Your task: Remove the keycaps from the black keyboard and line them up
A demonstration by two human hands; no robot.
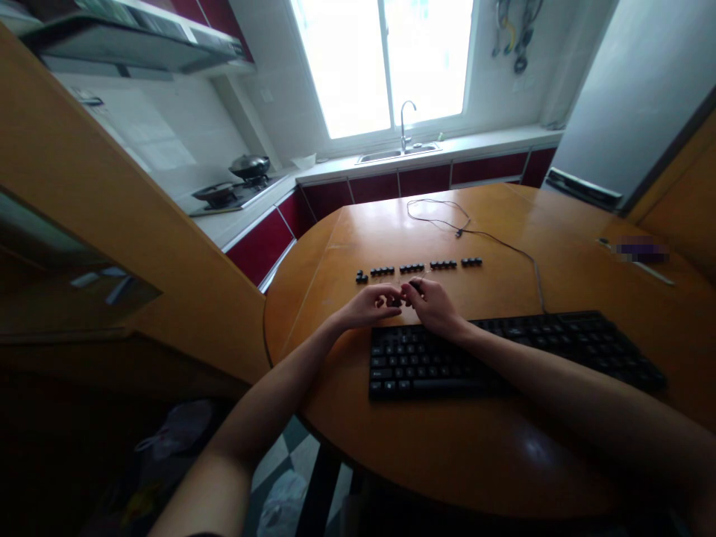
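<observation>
Small black keycaps [412, 268] lie in short groups in a row across the wooden table, just beyond my hands. My left hand [369, 304] is curled close to the tabletop, its thumb and fingers around small dark pieces that look like keycaps. Beside it, my right hand [435, 304] pinches a dark keycap [415, 285], and its fingertips meet those of the left. Under my right wrist and forearm lies a black keyboard [447, 365], its middle partly hidden by the arm.
The keyboard's cable [503, 242] loops over the far part of the round wooden table [330, 373]. At the right lie a blurred purple item [641, 249] and a thin stick-like thing. Beyond stand a sink counter [335, 168], a stove with pans, and a fridge [626, 112].
</observation>
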